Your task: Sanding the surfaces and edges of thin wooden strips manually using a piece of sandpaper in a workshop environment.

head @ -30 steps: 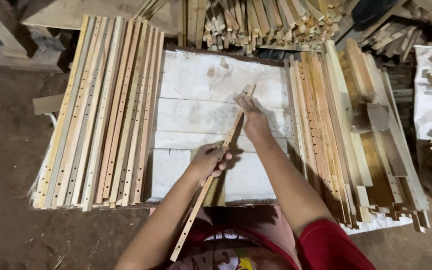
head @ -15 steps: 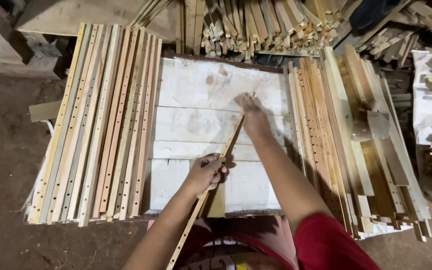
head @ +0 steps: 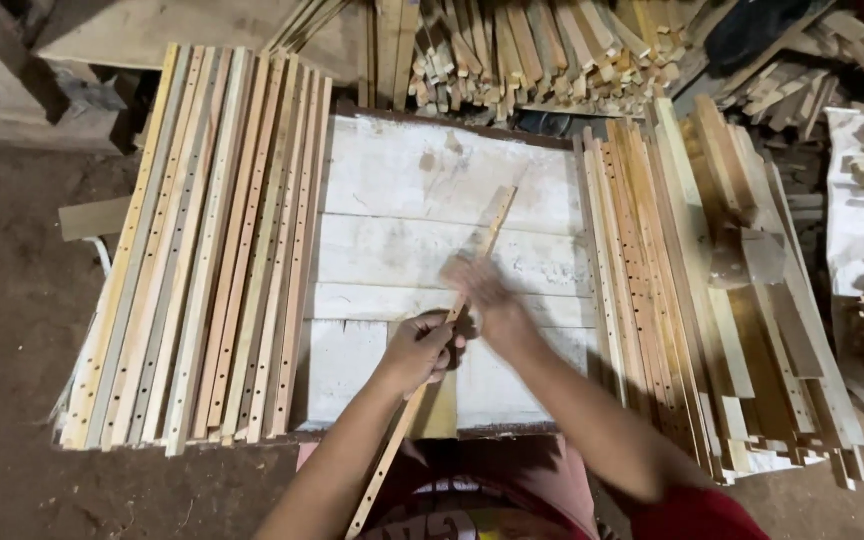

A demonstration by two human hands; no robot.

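Observation:
A long thin wooden slat (head: 492, 218) with a row of small holes lies slanted over the white plank bench (head: 392, 180), its near end reaching past the bench toward my lap. My left hand (head: 420, 350) is closed around the slat near the bench's front edge. My right hand (head: 480, 292) is blurred with motion and rests on the slat just above the left hand; whether it grips is unclear.
A row of drilled slats (head: 202, 250) lies flat on the left of the bench. More slats and boards (head: 692, 290) are stacked on the right. Short wood offcuts (head: 552, 50) are piled behind the bench. Dirt floor (head: 12, 330) lies to the left.
My right hand has slid down the slat from its far end toward my left hand. The left hand still holds the slat in about the same place.

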